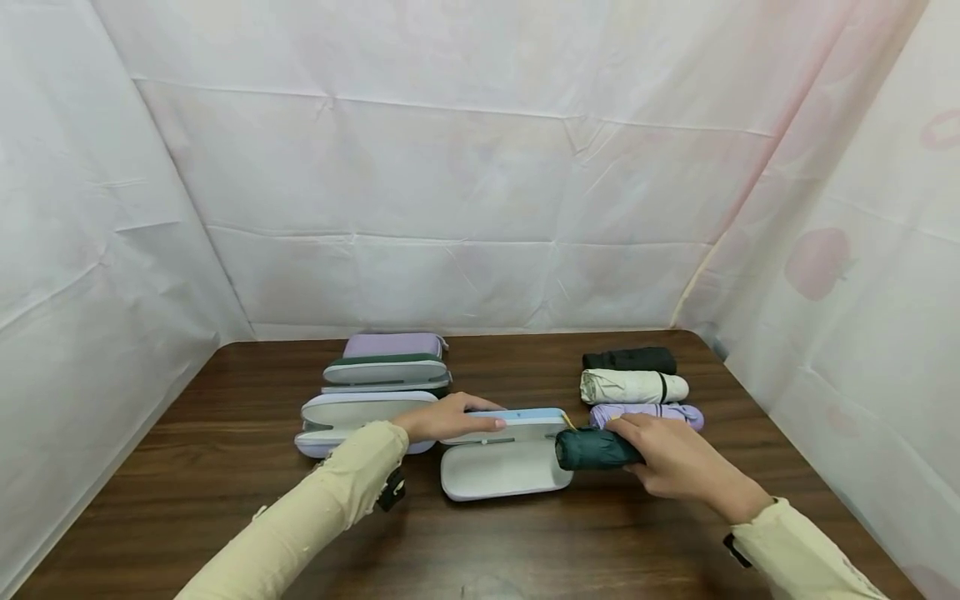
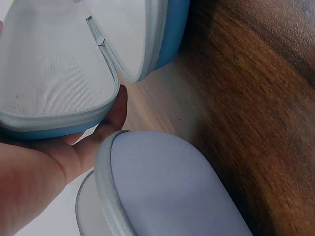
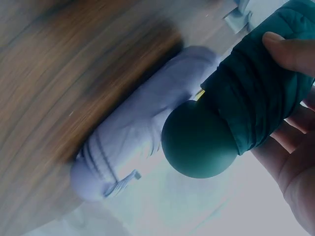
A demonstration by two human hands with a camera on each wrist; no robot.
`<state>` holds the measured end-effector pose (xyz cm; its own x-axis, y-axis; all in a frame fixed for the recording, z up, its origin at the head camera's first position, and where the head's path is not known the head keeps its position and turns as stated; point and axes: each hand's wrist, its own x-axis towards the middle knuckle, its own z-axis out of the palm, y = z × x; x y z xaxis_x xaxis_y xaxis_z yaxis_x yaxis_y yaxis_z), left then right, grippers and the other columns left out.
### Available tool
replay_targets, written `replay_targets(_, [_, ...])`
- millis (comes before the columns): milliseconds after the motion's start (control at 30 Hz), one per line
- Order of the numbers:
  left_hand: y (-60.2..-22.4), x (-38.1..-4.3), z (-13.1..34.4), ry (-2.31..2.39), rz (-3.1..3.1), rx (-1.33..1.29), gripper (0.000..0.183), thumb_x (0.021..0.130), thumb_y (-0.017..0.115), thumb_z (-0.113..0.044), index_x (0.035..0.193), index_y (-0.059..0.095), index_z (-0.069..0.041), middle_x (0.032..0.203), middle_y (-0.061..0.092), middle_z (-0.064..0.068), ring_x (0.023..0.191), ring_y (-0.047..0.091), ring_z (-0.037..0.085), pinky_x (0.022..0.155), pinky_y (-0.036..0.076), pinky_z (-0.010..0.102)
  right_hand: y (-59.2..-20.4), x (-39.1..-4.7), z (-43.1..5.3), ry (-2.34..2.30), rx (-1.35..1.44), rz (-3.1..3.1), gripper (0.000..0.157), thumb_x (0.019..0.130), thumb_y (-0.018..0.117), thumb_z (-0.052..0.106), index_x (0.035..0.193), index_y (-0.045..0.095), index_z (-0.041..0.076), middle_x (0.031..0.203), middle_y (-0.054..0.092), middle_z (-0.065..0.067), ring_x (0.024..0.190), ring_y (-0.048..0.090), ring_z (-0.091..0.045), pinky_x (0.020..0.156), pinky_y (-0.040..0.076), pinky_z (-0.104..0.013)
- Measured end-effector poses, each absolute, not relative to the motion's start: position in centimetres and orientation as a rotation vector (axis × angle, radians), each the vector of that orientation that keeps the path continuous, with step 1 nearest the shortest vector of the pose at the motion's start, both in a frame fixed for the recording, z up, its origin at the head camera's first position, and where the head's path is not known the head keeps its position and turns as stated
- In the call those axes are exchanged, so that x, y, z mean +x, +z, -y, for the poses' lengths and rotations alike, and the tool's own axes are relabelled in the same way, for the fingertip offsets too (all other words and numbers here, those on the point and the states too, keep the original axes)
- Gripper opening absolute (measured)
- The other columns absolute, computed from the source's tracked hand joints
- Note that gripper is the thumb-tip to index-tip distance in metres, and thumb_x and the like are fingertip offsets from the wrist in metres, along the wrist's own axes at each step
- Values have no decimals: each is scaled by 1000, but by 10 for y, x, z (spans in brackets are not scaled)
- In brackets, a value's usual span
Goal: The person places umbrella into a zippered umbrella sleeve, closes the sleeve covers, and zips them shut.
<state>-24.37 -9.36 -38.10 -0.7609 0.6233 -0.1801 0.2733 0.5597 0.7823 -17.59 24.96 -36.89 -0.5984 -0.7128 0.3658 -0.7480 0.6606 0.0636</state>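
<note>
Both hands full: right hand (image 1: 673, 460) curled round green umbrella (image 1: 594, 450), left hand (image 1: 444, 419) gripping blue case (image 1: 504, 475), fingers partly hidden. Left wrist view crops lavender case (image 2: 167, 177).

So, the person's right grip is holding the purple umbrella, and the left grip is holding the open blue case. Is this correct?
Not fully: the right grip is holding the dark green umbrella, as the right wrist view shows; the purple umbrella lies on the table. The left grip is indeed holding the open blue case.
</note>
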Motion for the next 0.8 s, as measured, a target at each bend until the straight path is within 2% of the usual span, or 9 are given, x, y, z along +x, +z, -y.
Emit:
replay_targets(267, [-382,-243,91,1073,-2353,728,48,90,58,-52,131,59,-26,131,55,-4,119,51,14,96,41,39,-375,-176,-230,159,1191,2508,53,56,81,4,106,64,7,93,62,2,80,61,-14,68,51,-37])
replay_targets(800, [-379,-241,87,1064,-2357,739,47,90,57,-53,129,60,-26,130,56,-5,121,49,15,97,40,40,-381,-168,-187,48,1188,2542,52,60,82,9,108,62,6,91,60,-1,78,61,-17,61,50,-37])
